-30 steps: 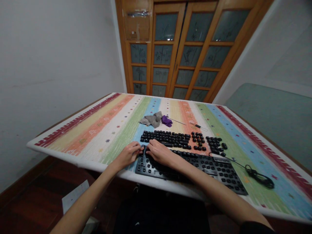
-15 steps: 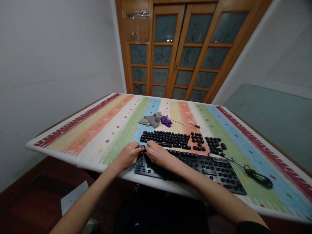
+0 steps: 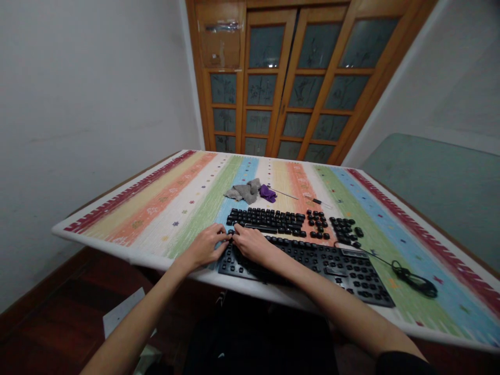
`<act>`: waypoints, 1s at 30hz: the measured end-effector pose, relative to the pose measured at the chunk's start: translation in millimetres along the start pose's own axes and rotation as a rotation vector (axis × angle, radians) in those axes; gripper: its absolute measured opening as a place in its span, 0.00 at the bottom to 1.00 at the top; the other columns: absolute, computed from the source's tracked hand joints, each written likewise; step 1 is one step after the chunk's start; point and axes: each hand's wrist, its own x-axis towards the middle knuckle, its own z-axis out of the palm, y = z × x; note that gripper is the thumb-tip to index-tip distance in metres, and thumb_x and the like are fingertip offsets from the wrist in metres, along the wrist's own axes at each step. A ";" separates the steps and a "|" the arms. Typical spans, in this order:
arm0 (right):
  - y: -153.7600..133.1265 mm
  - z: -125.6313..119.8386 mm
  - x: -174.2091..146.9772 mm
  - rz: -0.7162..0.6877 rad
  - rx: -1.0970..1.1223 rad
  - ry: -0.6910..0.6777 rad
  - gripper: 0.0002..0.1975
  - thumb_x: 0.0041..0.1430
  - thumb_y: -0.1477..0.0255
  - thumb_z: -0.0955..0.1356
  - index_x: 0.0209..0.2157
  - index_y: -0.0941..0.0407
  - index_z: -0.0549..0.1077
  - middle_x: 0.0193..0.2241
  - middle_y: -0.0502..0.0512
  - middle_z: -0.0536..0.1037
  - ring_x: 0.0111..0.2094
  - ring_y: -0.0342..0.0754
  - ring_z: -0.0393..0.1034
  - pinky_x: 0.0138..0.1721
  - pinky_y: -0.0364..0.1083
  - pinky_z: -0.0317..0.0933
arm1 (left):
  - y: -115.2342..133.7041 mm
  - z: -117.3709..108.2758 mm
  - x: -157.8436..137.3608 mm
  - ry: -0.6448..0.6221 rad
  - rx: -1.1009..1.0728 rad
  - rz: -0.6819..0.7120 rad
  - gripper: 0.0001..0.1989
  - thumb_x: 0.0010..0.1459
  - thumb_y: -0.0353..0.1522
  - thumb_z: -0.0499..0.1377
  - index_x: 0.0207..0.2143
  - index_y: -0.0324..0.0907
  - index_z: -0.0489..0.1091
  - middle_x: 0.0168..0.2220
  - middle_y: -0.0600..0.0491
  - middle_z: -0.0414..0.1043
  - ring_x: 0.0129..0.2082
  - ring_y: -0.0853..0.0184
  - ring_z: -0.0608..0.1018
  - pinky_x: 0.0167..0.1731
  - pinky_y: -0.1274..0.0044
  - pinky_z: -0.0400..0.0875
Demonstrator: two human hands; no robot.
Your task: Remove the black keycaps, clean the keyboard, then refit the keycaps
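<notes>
A black keyboard lies at the table's near edge, most of its switches bare, with some keycaps along its top row. My left hand is at its upper left corner, fingers bent and closed at the tips. Right beside it, my right hand reaches over the keyboard, its fingers pinched at the same corner. Whatever is between the fingertips is too small and hidden to name. Just behind the keyboard, loose black keycaps sit in rows, with further groups of keycaps to the right.
A grey cloth and a purple cloth lie behind the keycaps. Near them are a thin rod and a small brush-like tool. The keyboard's coiled cable rests on the right of the striped tablecloth.
Both hands stay at the keyboard's upper left corner. My left hand's fingers have shifted slightly, its thumb now showing lower and apart. The view has tilted a little.
</notes>
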 end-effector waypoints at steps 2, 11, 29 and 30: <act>4.1 -1.4 0.3 -0.014 0.008 -0.019 0.12 0.67 0.77 0.61 0.39 0.60 0.76 0.42 0.62 0.71 0.35 0.49 0.70 0.33 0.45 0.61 | 2.5 -1.4 1.8 0.020 -0.001 -0.004 0.12 0.60 0.29 0.55 0.41 0.43 0.77 0.38 0.48 0.70 0.40 0.62 0.73 0.44 0.71 0.70; 34.4 1.2 -9.2 -0.040 0.328 0.156 0.03 0.62 0.75 0.70 0.37 0.59 0.76 0.34 0.55 0.73 0.36 0.46 0.69 0.38 0.43 0.60 | 12.4 -5.1 9.6 0.078 -0.099 0.033 0.09 0.60 0.31 0.57 0.41 0.43 0.75 0.39 0.50 0.71 0.41 0.63 0.74 0.44 0.73 0.71; 22.9 3.9 -12.1 -0.048 0.195 0.159 0.03 0.60 0.77 0.69 0.33 0.60 0.77 0.32 0.56 0.74 0.32 0.45 0.68 0.33 0.42 0.58 | 3.5 7.4 9.8 0.069 -0.124 0.036 0.05 0.61 0.29 0.59 0.38 0.41 0.75 0.38 0.50 0.72 0.41 0.64 0.75 0.43 0.72 0.71; 20.9 3.5 -12.5 -0.037 0.172 0.155 0.05 0.61 0.77 0.69 0.32 0.60 0.78 0.31 0.56 0.74 0.32 0.45 0.68 0.32 0.42 0.57 | 3.8 7.5 9.8 0.069 -0.124 0.035 0.05 0.61 0.29 0.59 0.37 0.41 0.75 0.38 0.50 0.72 0.41 0.64 0.75 0.43 0.72 0.71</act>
